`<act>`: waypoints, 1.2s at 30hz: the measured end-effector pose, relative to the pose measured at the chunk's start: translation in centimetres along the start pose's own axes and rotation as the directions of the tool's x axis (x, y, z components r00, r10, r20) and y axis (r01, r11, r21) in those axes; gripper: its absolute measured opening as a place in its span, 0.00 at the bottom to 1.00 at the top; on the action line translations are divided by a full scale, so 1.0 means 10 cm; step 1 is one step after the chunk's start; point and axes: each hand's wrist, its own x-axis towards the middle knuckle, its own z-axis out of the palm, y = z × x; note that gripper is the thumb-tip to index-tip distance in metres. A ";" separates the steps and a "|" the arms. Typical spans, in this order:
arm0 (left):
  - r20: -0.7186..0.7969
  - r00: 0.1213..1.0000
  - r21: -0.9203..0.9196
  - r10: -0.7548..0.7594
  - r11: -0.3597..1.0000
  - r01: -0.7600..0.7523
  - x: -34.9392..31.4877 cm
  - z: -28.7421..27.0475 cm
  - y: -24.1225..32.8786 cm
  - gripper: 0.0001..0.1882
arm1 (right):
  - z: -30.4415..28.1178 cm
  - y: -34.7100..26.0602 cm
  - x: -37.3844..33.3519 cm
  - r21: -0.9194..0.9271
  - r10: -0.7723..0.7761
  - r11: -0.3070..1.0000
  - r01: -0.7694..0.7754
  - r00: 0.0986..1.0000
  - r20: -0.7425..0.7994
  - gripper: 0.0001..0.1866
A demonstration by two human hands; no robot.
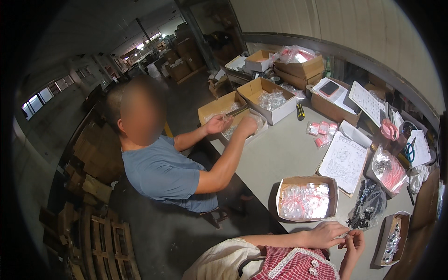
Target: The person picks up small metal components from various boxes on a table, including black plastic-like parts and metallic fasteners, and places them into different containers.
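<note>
My left hand [325, 234] and my right hand [353, 243] meet over the near edge of the table [261, 161]. Fingertips of both are pinched together around something small and clear that I cannot make out. Just beyond them lies a clear plastic bag of black parts [367, 205]. To the left of that bag stands an open cardboard box [278, 201] filled with small clear bags with red strips. A narrow box [405, 233] of shiny metal parts sits to the right of my hands.
Across the table's left side a co-worker [158, 163] in a blue shirt reaches into cardboard boxes [243, 91]. A clipboard with a drawing [344, 161], red-and-white packets [322, 130], a yellow cutter [300, 112], a phone [328, 88] and blue scissors [410, 150] lie farther back.
</note>
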 end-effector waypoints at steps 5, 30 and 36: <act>0.106 0.986 -0.061 -0.132 0.988 0.139 0.05 -0.09 -0.04 0.19 | -0.01 -0.13 -0.01 -0.399 -0.228 0.877 0.267 0.963 0.143 0.09; 0.175 0.798 -0.502 -0.576 0.645 0.576 0.03 0.04 -0.29 0.16 | -0.07 -0.19 -0.10 -0.832 -0.413 0.428 0.355 0.895 0.169 0.08; 0.047 0.998 0.066 0.030 0.997 -0.033 0.13 -0.03 -0.09 0.20 | 0.08 -0.22 -0.18 -0.797 -0.401 0.326 0.508 0.838 0.370 0.08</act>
